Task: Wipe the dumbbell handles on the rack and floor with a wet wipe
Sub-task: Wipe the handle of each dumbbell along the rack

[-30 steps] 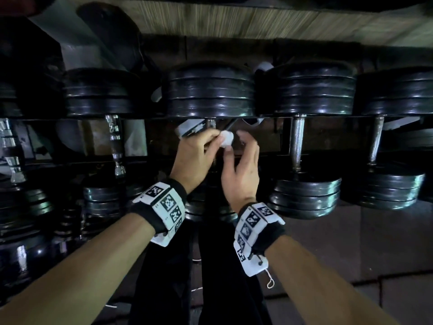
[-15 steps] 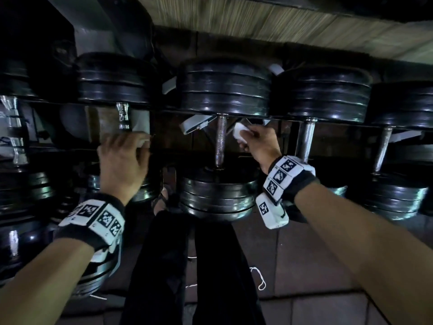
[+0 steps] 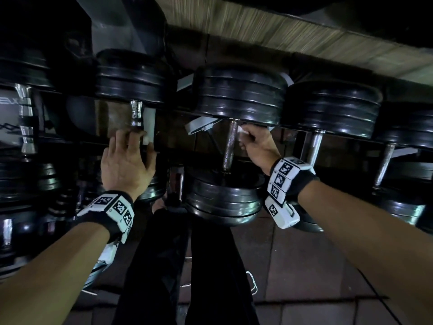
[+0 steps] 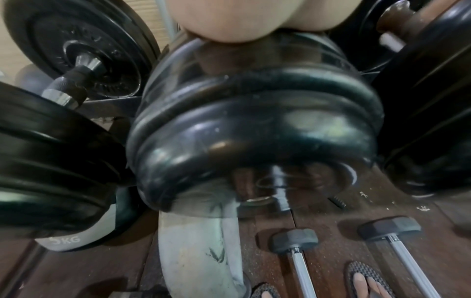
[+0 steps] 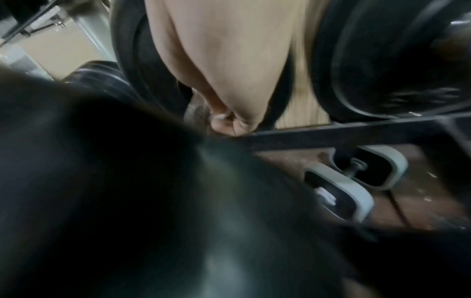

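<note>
Black plate dumbbells lie in a row on the rack, with chrome handles. My right hand [image 3: 251, 143] pinches a small white wet wipe [image 3: 241, 132] against the right side of the centre dumbbell's handle [image 3: 229, 151], just below its far plates. My left hand [image 3: 128, 146] lies over the lower part of the neighbouring left dumbbell's handle [image 3: 136, 113], fingers curled round it and thumb on the right. In the left wrist view only the palm [image 4: 229, 20] shows above that dumbbell's near plates [image 4: 254, 131]. In the right wrist view the curled fingers [image 5: 226, 121] are blurred.
More dumbbells sit to the right [image 3: 314, 146] and far left [image 3: 25, 127] on the rack. On the floor below lie hex dumbbells [image 4: 293, 240] and a 5 kg weight [image 4: 63, 240] beside my sandalled foot [image 4: 367, 282]. A rack bar [image 5: 331, 135] crosses under my right hand.
Both hands held the wipe together a second ago. The left hand has let go and moved left onto the neighbouring handle. The right hand has carried the wipe up beside the centre handle.
</note>
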Demonstrator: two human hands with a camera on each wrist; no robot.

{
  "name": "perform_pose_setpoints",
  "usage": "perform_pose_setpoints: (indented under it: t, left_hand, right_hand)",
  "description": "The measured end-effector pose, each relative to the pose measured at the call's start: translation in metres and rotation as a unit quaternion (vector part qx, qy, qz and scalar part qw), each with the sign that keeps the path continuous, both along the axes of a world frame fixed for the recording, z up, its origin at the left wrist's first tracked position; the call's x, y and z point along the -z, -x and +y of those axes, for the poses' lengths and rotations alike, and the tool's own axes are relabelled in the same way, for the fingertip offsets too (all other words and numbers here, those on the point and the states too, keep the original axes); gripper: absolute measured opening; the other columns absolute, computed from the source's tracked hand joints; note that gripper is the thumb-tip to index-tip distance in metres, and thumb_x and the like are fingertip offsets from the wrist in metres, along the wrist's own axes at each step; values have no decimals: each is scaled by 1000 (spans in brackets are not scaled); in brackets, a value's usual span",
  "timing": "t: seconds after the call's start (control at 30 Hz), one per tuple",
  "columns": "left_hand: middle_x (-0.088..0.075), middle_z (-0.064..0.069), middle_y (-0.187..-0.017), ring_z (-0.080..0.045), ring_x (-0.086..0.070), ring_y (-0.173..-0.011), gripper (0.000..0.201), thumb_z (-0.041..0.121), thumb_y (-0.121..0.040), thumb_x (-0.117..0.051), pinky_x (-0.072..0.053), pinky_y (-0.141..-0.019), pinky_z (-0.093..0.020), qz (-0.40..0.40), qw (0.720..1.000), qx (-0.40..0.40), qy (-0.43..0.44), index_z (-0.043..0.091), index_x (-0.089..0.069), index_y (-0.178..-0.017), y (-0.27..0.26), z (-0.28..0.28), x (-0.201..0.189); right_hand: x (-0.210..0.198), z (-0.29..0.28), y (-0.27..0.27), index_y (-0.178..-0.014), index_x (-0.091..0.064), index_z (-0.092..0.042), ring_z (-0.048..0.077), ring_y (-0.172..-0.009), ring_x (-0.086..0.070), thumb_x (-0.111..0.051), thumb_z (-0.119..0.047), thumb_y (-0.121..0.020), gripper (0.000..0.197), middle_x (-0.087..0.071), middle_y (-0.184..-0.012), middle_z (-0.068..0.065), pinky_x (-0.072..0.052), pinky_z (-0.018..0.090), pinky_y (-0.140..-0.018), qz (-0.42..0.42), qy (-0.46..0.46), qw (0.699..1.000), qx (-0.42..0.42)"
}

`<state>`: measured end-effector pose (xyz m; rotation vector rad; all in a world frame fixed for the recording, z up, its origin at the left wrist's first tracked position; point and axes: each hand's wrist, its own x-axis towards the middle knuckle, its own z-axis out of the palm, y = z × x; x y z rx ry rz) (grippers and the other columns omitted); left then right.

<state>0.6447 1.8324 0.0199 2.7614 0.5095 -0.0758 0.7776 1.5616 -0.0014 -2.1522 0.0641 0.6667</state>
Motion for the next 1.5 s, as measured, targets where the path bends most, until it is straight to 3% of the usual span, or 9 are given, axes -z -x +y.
perform_pose_setpoints:
  t: [0.17,0.4,0.5,0.77,0.93,1.07,1.23,1.4,1.5]
  left_hand:
    - [-55,-16,-111,-37,-55,-96,34,32,-91,-57,-45,-75,-48,3,1000,-3,-6,10,-55,-117,-1,0,0]
    - [-55,-17,-110,-38,-54,-93,33,31,-91,-56,-43,-72,-47,8,1000,2,-11,9,-54,-116,0,0,0]
    - [-55,-18,-109,-38,-55,-92,32,30,-91,-57,-43,-71,-47,-1,1000,5,-10,9,-54,-115,0,0,0]
    - [-56,-16,-105,-36,-55,-92,31,30,-92,-54,-43,-73,-46,-4,1000,-3,-19,10,-57,-115,2,0,2]
    - [-56,-16,-105,-37,-55,-92,33,31,-92,-51,-43,-74,-47,-4,1000,-5,-12,9,-56,-116,2,-1,0]
    - [-56,-16,-106,-36,-55,-93,34,32,-91,-50,-43,-74,-47,5,1000,-7,-11,9,-55,-116,1,-1,0]
    - [-55,-16,-105,-36,-54,-92,33,31,-91,-53,-43,-75,-47,8,1000,-7,-6,9,-55,-116,2,0,1]
    - [-55,-15,-104,-36,-54,-92,32,31,-91,-52,-43,-75,-46,10,1000,-11,-5,11,-54,-115,2,0,1]
    - [-55,-15,-104,-35,-54,-93,31,31,-92,-52,-44,-75,-46,10,1000,-11,-5,11,-54,-115,1,0,1]
  right_hand:
    - [1,-4,8,-89,-66,-22,19,-66,-59,-51,-15,-93,17,-63,-75,1,-55,51,-72,-5,14,1000,-12]
    - [9,3,-4,-103,-71,-9,32,-71,-66,-49,-13,-91,25,-70,-82,11,-58,46,-73,1,31,999,-23]
    - [6,-5,10,-110,-71,-9,18,-71,-62,-53,-10,-94,24,-68,-84,5,-54,38,-75,-2,39,999,-29]
    - [12,1,4,-109,-71,-13,33,-80,-69,-51,-11,-94,25,-72,-91,11,-58,50,-80,27,53,998,-27]
    - [1,-15,31,-102,-73,-17,18,-70,-63,-53,-18,-88,25,-69,-80,4,-57,51,-77,37,53,996,-62]
    - [7,-1,11,-101,-71,-9,31,-79,-68,-51,-11,-92,22,-73,-89,12,-56,52,-81,33,73,995,-52]
    - [0,-18,32,-108,-73,-13,14,-78,-62,-55,-10,-93,24,-73,-91,6,-55,46,-84,56,78,992,-83]
    - [-1,-6,16,-88,-68,-5,21,-66,-58,-52,-9,-91,17,-68,-79,18,-56,51,-73,46,85,992,-84]
    - [-5,-10,22,-91,-71,-7,13,-65,-58,-53,-7,-93,17,-68,-74,8,-55,44,-76,62,96,988,-102]
